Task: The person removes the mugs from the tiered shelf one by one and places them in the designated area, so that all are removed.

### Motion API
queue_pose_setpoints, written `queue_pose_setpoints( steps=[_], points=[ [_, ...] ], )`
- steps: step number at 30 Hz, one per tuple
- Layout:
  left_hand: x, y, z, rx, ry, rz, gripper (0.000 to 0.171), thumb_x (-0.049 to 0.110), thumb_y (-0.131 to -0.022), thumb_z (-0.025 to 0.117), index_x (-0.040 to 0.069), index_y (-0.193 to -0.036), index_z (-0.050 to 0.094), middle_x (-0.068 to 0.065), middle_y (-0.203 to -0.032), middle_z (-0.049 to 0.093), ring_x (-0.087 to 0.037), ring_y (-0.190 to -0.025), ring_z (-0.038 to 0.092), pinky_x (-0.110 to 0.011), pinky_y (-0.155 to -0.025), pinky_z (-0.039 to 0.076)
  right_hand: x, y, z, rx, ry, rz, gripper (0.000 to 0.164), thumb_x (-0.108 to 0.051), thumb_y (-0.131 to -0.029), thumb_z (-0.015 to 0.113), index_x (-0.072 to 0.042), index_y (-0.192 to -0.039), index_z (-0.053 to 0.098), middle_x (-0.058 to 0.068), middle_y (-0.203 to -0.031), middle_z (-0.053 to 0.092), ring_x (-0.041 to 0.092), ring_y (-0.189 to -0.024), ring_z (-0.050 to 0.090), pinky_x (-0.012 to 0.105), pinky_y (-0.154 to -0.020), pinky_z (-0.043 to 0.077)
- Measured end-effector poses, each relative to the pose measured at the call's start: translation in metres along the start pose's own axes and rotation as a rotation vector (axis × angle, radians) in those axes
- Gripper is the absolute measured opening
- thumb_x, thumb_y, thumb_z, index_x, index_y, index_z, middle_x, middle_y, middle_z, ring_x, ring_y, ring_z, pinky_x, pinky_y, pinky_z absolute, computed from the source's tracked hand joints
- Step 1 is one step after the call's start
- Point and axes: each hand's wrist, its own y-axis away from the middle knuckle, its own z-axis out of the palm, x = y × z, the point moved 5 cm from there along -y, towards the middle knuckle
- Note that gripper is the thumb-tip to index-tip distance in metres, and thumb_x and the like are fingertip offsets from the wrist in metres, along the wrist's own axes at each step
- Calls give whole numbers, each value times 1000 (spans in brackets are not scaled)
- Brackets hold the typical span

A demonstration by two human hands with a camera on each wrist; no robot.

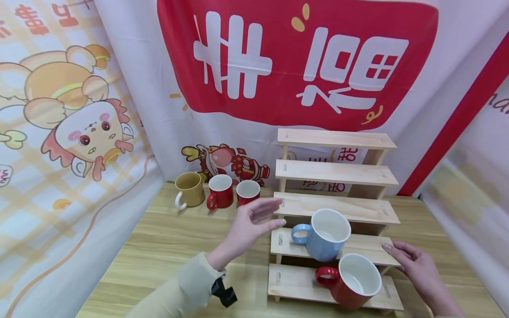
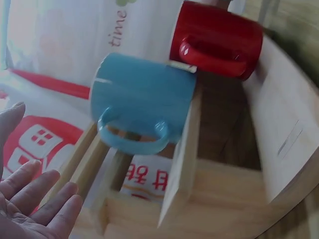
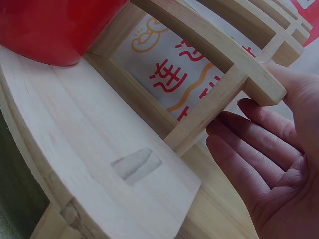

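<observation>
A wooden tiered rack [image 1: 334,205] stands on the table. On its lowest step sits a red mug [image 1: 354,282], its handle to the left. One step up is a light blue mug [image 1: 327,236], also with a leftward handle. My left hand [image 1: 254,223] hovers left of the rack, fingers extended and holding nothing; the left wrist view shows its spread fingers apart from the blue mug [image 2: 142,94]. At the right end of the second step, my right hand [image 1: 417,267] grips the board's edge, thumb on top and fingers below, as the right hand [image 3: 269,154] close-up shows.
Against the back cloth, left of the rack, stand a mustard mug [image 1: 190,190] with a white handle and two red mugs, one [image 1: 220,192] beside the other [image 1: 248,191]. The rack's upper three steps rise behind the blue mug. Printed cloth [image 1: 131,26] hangs around the wood-grain table [image 1: 159,247].
</observation>
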Motion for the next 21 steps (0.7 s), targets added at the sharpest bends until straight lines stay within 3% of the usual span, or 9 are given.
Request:
queue_pose_setpoints(
  steps=[10,17,21],
  points=[
    [-16,11,39,-122,34,-54,51,22,-86,85,19,-134,66,5,-132,66,-15,-121,62,-42,-106,47,1,0,2,10,7,21,24,-26,-102,67,-10,-119,66,-21,-98,69,-3,-92,64,20,-75,58],
    [-25,11,48,-118,39,-59,49,25,-86,86,22,-131,68,6,-129,66,-13,-119,63,-40,-103,50,1,-1,2,16,37,34,39,-29,-102,67,0,-126,61,-22,-98,68,-4,-91,63,20,-75,58],
    [-28,7,50,-115,38,-83,45,26,-87,84,23,-130,69,6,-127,68,-14,-116,65,-34,-99,52,1,-1,1,19,12,26,31,-26,-102,67,-4,-123,62,-22,-98,68,-4,-91,64,20,-74,58]
  ],
)
